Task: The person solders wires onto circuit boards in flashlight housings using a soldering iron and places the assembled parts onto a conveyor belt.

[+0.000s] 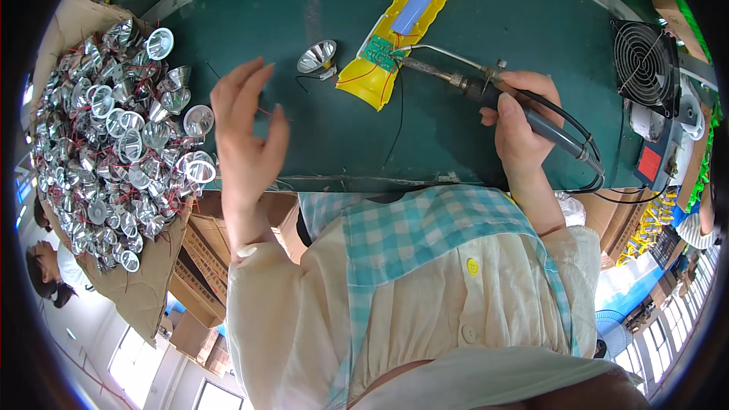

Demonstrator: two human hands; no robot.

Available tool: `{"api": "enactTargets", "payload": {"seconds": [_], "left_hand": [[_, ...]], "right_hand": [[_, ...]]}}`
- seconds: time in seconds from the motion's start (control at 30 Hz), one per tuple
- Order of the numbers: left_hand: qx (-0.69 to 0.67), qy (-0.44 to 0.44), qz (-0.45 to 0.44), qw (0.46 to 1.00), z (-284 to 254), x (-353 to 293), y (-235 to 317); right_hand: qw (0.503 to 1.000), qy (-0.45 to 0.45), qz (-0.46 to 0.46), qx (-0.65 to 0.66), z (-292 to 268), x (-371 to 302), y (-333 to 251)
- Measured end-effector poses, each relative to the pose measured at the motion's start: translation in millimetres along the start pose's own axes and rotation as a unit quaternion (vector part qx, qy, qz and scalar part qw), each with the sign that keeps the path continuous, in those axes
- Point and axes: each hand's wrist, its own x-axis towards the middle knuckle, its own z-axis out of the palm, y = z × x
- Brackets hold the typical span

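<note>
My right hand grips a soldering iron with a thin metal feed tube beside its shaft. The iron's tip meets or hovers just over a green circuit board; which of the two I cannot tell. That board lies in a yellow plastic casing half, below a blue cylindrical battery. Red and black wires trail from the board. Left of the casing rests a shiny reflector cup with a dark lead. My left hand is raised with its fingers spread, between the reflector pile and the casing, holding nothing.
Many silver reflector cups with red wires heap on a cardboard sheet at the left. A black fan stands at the right of the green table. The iron's black cable loops near the table's front edge.
</note>
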Motion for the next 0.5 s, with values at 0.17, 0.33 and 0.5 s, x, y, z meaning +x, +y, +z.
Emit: {"api": "enactTargets", "payload": {"seconds": [0.17, 0.33, 0.5], "left_hand": [[-0.068, 0.070, -0.050, 0.994, 21, -2, -5], [-0.196, 0.092, -0.078, 0.973, 39, 11, -4], [-0.168, 0.062, -0.079, 0.981, 44, 22, 12]], "right_hand": [[1.000, 0.006, 0.006, 0.000, 1, -1, 0], [1.000, 0.018, 0.016, 0.005, 2, -2, -1], [0.999, 0.012, 0.028, 0.010, 3, 1, -2]]}}
